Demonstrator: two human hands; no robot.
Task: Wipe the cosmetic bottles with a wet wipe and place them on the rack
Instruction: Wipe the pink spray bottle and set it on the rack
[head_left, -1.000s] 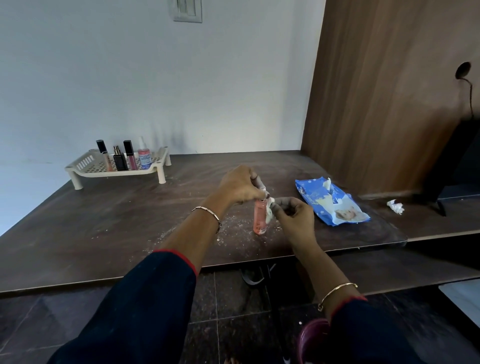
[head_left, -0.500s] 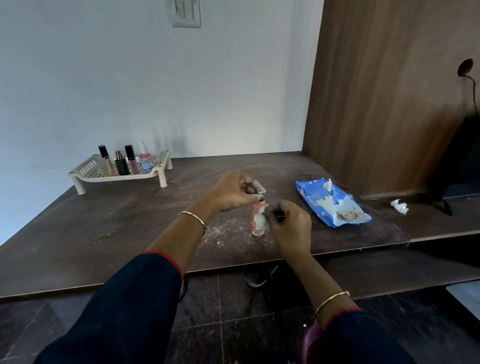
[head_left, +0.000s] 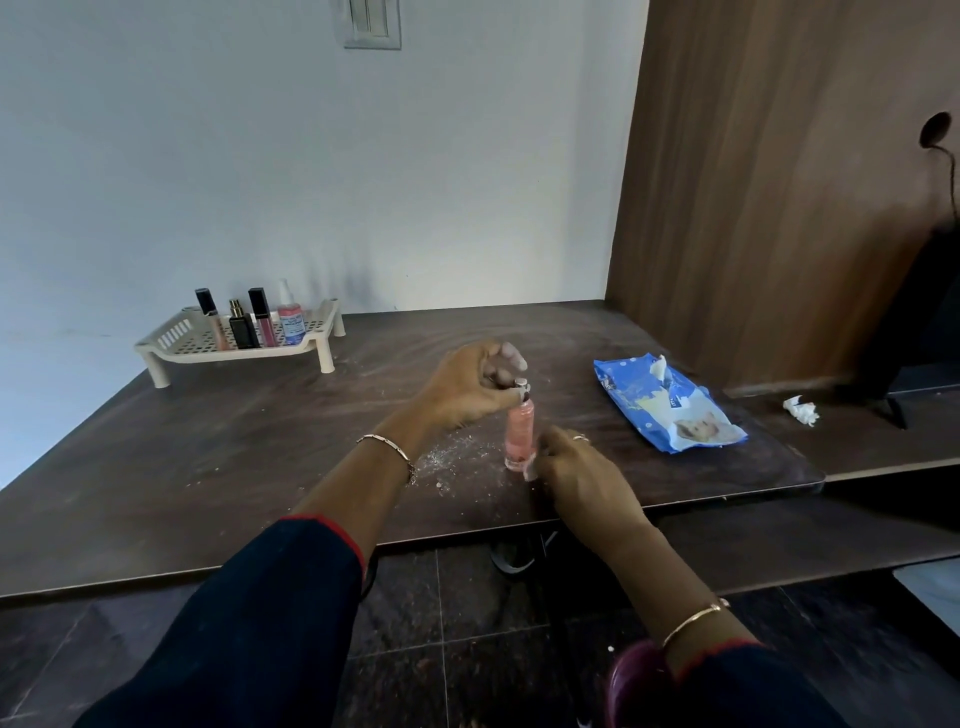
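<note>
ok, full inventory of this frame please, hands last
rack: 1, cream, table's far left
rack bottles: 4, black, pink, peach, standing on rack
pink bottle: 1, pink, silver cap, upright at table's front centre
wet wipe: 1, white, at pink bottle's base
wipe pack: 1, blue, table's right
crumpled wipe: 1, white, right ledge
table: 1, dark brown, centre
switch plate: 1, grey, wall top
left hand: 1, fingers pinch pink bottle's cap
right hand: 1, holds wet wipe

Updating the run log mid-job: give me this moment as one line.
step: wiping pink bottle | left hand: pinches cap | right hand: holds wipe at base | rack: four bottles standing
</note>
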